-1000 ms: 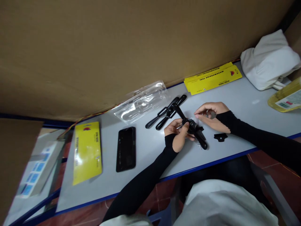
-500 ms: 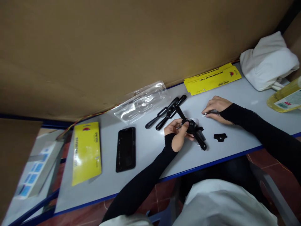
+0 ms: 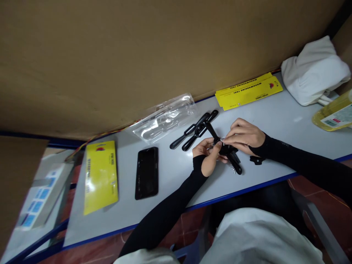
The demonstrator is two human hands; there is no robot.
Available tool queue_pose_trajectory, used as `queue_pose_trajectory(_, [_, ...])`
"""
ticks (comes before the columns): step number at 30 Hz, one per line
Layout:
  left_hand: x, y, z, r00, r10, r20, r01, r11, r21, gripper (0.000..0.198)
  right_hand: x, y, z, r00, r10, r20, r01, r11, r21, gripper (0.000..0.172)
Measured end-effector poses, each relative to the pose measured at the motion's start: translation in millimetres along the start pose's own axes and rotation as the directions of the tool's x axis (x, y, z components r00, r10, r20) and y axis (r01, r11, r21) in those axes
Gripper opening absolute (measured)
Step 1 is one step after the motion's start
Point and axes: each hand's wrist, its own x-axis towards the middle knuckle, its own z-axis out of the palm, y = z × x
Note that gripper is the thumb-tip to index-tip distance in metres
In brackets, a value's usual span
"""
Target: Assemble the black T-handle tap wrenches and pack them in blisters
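The left hand (image 3: 209, 156) grips a black spokeshave (image 3: 225, 149) over the gray table (image 3: 173, 172); the right hand (image 3: 244, 135) pinches a tiny bright metal piece (image 3: 223, 140) at its middle. 2 black spokeshave frames (image 3: 198, 130) lie just beyond, near clear plastic packaging (image 3: 162, 123).

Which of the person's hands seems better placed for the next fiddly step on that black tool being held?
Probably the right hand: its fingertips are at the middle of the black tool, while the left hand is occupied gripping it.
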Motion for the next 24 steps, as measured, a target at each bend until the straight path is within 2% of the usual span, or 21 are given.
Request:
queue_pose_trajectory(9, [0.1,0.1,0.8,1.000,-0.014,0.004,0.015,0.999,-0.032,0.059,-3.3,-0.1,-3.5,0.987,-0.162,-0.021,0.159,0.983,-0.096,0.021])
queue_pose_trajectory(15, [0.2,-3.1,-0.1,1.000,0.017,0.012,-0.016,0.999,-0.032,0.057,-1.2,-5.3,-1.4,0.996,-0.090,-0.013,0.089,0.995,-0.042,0.016])
queue_pose_trajectory(21, [-1.0,-1.9,1.0,0.999,0.029,0.022,-0.028,0.999,-0.042,0.059,3.5,-16.9,4.6,0.993,-0.039,-0.114,0.026,0.994,-0.106,0.017])
queue_pose_trajectory(24, [-1.4,-2.0,0.9,0.999,0.029,0.028,-0.028,0.999,-0.025,0.058,2.8,-21.1,7.6,0.990,0.005,-0.144,-0.017,0.996,-0.083,0.017])
